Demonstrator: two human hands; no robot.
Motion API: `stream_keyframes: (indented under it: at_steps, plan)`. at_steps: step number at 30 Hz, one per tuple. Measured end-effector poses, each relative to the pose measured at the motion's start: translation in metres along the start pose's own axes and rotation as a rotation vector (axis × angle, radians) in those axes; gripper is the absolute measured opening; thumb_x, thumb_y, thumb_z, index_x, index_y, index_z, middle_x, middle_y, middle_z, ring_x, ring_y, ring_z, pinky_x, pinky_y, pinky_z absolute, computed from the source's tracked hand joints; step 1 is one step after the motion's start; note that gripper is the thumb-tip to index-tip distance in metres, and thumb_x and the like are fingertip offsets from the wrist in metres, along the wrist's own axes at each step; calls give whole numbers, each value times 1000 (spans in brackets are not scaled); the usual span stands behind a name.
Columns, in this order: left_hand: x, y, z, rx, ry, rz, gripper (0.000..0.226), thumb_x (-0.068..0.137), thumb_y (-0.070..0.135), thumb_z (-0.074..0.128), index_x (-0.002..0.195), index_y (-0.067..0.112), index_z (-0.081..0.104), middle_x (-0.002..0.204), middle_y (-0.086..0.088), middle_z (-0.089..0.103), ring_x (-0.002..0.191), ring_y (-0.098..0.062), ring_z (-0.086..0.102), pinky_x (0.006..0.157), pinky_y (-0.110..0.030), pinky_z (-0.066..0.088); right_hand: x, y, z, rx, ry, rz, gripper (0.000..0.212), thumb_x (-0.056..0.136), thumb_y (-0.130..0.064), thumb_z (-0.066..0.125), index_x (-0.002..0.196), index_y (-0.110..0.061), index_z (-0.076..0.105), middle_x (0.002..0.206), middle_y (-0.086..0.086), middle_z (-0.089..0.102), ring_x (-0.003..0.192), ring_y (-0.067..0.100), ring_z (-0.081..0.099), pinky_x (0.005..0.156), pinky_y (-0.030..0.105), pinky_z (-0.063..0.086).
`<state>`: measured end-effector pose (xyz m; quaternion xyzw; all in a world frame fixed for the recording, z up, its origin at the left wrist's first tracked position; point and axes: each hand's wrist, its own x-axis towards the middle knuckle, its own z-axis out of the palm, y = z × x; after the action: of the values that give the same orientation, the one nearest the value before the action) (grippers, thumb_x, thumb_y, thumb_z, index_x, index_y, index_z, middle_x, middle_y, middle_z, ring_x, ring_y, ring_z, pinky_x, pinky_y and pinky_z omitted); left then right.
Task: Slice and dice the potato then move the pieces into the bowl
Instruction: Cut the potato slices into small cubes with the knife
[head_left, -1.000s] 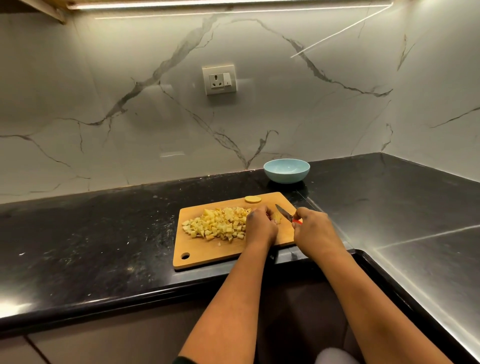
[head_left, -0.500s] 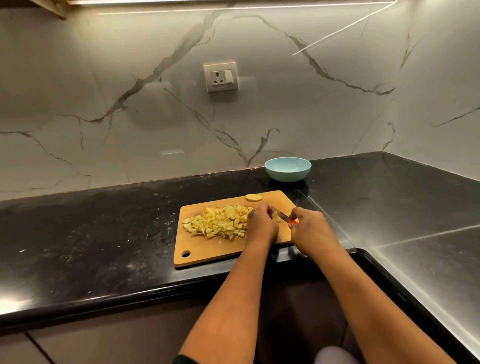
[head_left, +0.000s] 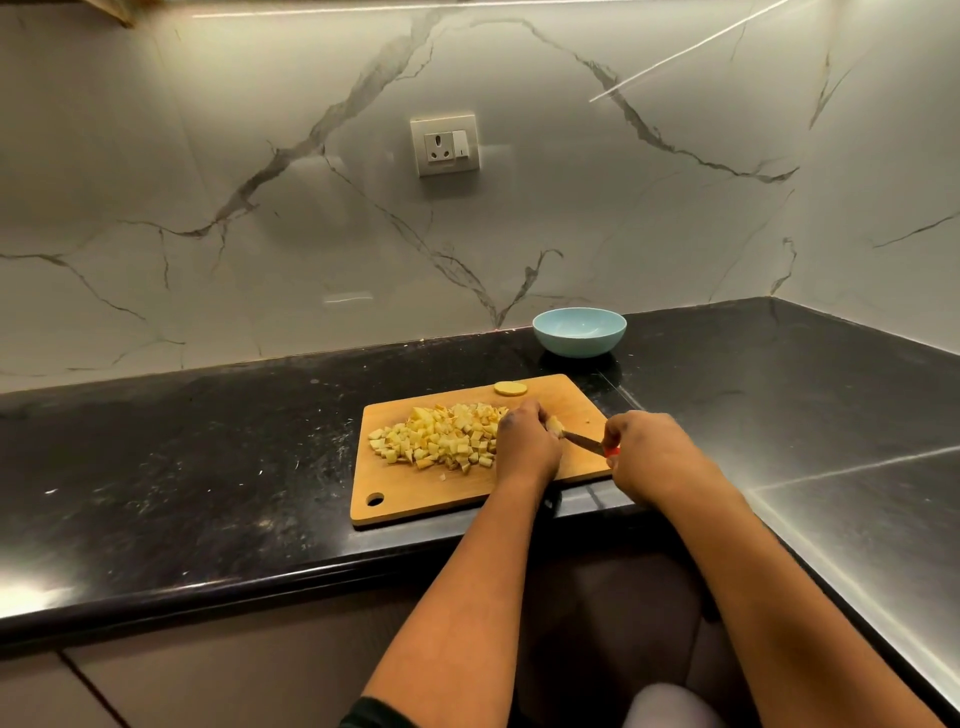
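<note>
On the cutting board (head_left: 415, 499), our left hand (head_left: 524, 447) pinches a potato piece (head_left: 555, 426); our right hand (head_left: 649, 457) grips the knife (head_left: 584, 441) beside the diced pile (head_left: 441, 436).

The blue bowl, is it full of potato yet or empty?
Empty. The blue bowl shows only its bare inside; the diced potato is piled on the cutting board.

Bare board strip (head_left: 571, 402) toward bowl (head_left: 579, 332), 1 potato slice (head_left: 510, 388) beside it
</note>
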<state>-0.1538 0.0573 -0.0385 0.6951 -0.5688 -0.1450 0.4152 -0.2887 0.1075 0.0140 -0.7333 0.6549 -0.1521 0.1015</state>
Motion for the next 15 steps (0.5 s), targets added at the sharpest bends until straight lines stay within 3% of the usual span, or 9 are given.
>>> stream_keyframes:
  at_steps: [5, 10, 15]
  plan:
    - [-1, 1, -1, 46, 10, 13, 25, 90, 9, 62, 115, 15, 63, 113, -4, 63, 104, -17, 59, 83, -22, 49, -10, 6, -22, -39, -74, -19, 29, 88, -7, 64, 114, -21, 65, 106, 3, 62, 92, 18, 60, 84, 30, 56]
    - [-2, 1, -1, 74, 37, 36, 23, 91, 12, 63, 114, 11, 67, 119, -7, 60, 106, -17, 58, 82, -17, 42, -16, 16, -12, 205, 100, -18, 12, 94, -20, 60, 105, -23, 64, 89, -1, 58, 68, 11, 54, 53, 21, 42]
    - [-2, 2, -2, 53, 14, -15, 16, 90, 12, 63, 100, 10, 75, 107, -8, 69, 95, -16, 63, 77, -17, 42, -17, 12, 17, 315, 189, -63, 12, 95, -18, 58, 105, -20, 63, 77, -1, 55, 61, 11, 52, 50, 21, 39]
